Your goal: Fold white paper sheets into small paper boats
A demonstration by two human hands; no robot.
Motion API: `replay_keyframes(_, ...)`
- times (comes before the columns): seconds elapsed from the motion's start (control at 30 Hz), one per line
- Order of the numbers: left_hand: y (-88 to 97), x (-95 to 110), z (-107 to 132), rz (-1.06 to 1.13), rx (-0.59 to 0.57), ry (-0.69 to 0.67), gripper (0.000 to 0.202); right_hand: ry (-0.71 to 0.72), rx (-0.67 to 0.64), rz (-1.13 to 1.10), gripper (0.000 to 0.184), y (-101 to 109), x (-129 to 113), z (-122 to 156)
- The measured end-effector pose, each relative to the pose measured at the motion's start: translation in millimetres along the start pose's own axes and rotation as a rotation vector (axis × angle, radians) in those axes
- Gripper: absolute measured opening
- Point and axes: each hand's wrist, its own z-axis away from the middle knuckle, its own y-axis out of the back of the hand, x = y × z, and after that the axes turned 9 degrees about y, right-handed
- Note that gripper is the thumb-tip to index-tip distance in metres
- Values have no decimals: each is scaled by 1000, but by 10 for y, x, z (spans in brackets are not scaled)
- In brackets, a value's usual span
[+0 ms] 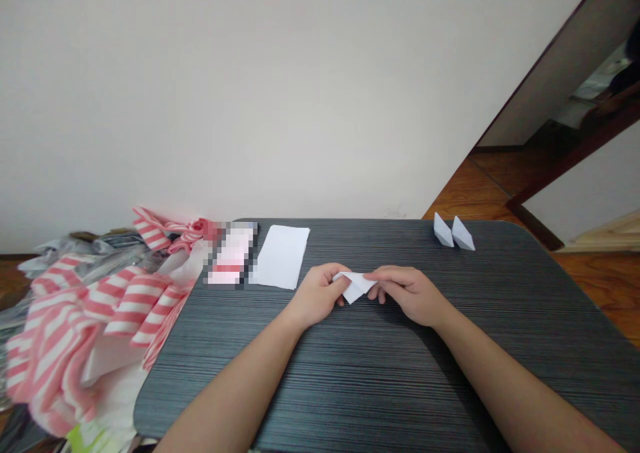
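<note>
A small folded white paper (356,286) is held between my two hands above the middle of the dark table. My left hand (323,293) pinches its left side, thumb on top. On the right side my right hand (407,292) grips the paper between thumb and fingers. One pointed corner of the paper hangs down toward me. Two folded paper boats (453,232) stand side by side near the table's far right edge. To the left lies a stack of white paper sheets (283,256).
The dark wood-grained table (380,386) meets a white wall (300,93) at the back. A blurred-out flat object (231,254) lies left of the sheets. Red-and-white striped cloth (115,306) and plastic bags are piled off the table's left side. Wooden floor (595,280) shows at right.
</note>
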Motion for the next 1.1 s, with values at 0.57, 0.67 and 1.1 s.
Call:
replay_keyframes(0.57,9,23,7,-12,-13,-22,26,-130,98,-79,28,-38,-3,-5)
replay_keyframes(0.67,6,7,-3,24,-22,-2,26,-118,103,-48,26,-27,-8,-5)
replay_keyframes(1.1,12,0,-3,98,-46,-10,27,18,46,121,28,12,-24,-13)
